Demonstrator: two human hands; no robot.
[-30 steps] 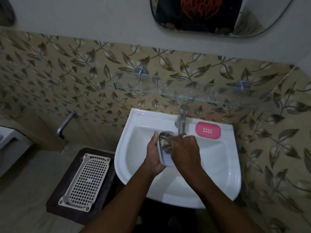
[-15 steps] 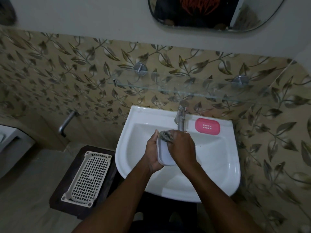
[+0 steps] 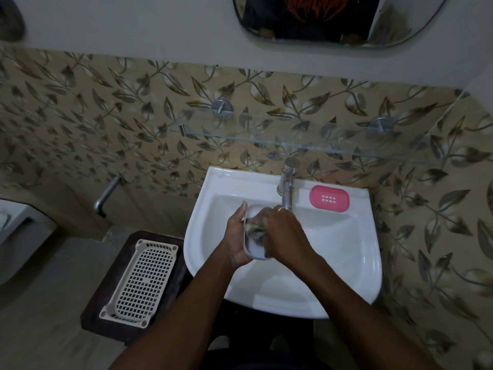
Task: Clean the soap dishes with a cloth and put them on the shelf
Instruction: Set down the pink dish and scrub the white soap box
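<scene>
Since half a second ago my right hand (image 3: 282, 233) has slid the cloth (image 3: 254, 231) down from the top end of the pale soap dish (image 3: 254, 249) toward its middle, leaving the dish's upper rim showing. My right hand is clenched around the crumpled grey-brown cloth and presses it into the dish; a ring shows on one finger. My left hand (image 3: 236, 236) grasps the pale soap dish along its left edge, holding it tilted over the bowl of the white sink (image 3: 346, 263). Just behind my right hand stands the chrome tap (image 3: 287, 182), its spout near my knuckles. To the right of the tap, a pink soap dish (image 3: 329, 198) lies flat on the sink's back ledge, apart from my hands. Above the sink, a glass shelf (image 3: 306, 141) runs along the leaf-patterned tiled wall on two round metal mounts, with no dish on it. Higher up hangs a mirror (image 3: 333, 20). Down to the left of the sink, a white plastic basket (image 3: 141, 284) sits on a dark stool (image 3: 106, 295).
</scene>
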